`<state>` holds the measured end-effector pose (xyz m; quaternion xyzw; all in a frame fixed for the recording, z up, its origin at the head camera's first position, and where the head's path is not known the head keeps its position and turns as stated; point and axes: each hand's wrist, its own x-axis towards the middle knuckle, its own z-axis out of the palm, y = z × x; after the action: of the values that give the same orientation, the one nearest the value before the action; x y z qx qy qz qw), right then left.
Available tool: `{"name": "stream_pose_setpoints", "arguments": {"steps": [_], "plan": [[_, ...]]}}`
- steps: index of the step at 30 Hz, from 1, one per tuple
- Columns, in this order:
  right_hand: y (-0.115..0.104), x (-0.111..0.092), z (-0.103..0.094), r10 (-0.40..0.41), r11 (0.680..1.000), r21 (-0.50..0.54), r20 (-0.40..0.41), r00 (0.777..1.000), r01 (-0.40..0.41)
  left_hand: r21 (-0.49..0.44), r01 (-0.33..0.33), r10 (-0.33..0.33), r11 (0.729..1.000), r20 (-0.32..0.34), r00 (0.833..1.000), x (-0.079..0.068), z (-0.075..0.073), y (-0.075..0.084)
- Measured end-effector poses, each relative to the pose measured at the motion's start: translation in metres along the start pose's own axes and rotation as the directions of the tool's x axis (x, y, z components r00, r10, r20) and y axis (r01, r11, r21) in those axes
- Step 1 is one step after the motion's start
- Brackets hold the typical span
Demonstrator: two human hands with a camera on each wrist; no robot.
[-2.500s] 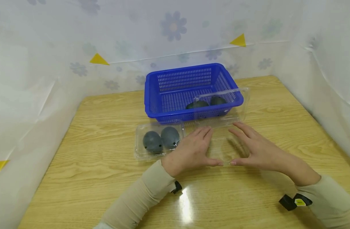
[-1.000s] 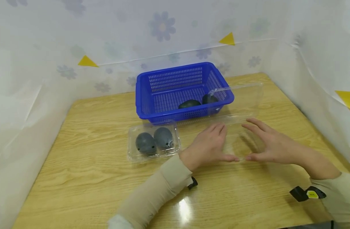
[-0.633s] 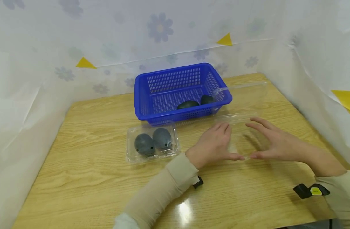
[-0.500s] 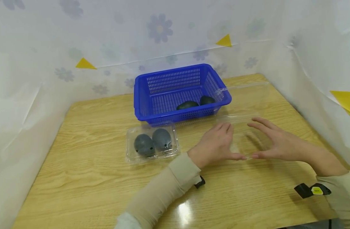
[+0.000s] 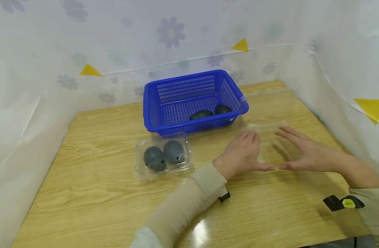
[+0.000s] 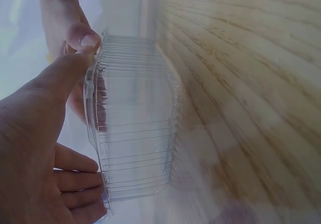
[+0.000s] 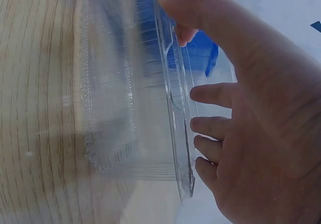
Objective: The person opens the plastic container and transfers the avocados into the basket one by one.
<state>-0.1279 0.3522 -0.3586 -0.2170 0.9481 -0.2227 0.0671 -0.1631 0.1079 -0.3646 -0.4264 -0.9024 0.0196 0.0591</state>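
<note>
Head view puts the clear box (image 5: 268,151) on the surface (image 5: 93,206) between left hand (image 5: 243,153) and right hand (image 5: 310,153), long side crosswise. Both spread their fingers loosely, thumbs touching its near rim.

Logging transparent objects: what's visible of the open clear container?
The open clear container looks plastic, with ribbed walls and a flanged rim. Its base stands upright on the wooden table, nothing visible inside. The lid is open at the far side, overlapping the blue basket's corner in the head view; contact unclear. The left hand and right hand each have a thumb on the near rim.
</note>
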Motion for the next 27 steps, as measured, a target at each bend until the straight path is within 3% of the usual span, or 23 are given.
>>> {"name": "stream_pose_setpoints", "arguments": {"steps": [12,17,27], "plan": [[0.017,-0.008,-0.007,0.002,0.999,0.04,0.0,1.0,-0.002,0.027,-0.029,0.031,0.999,-0.063,0.998,0.016,0.002,0.009],[0.023,-0.011,-0.01,0.01,0.997,0.072,0.004,1.0,-0.01,0.027,-0.037,0.038,0.999,-0.049,0.998,0.022,0.001,0.013],[0.03,-0.013,-0.011,0.087,0.99,0.116,-0.043,0.995,-0.081,0.053,-0.045,0.049,0.998,-0.076,0.996,0.032,0.002,0.019]]}}
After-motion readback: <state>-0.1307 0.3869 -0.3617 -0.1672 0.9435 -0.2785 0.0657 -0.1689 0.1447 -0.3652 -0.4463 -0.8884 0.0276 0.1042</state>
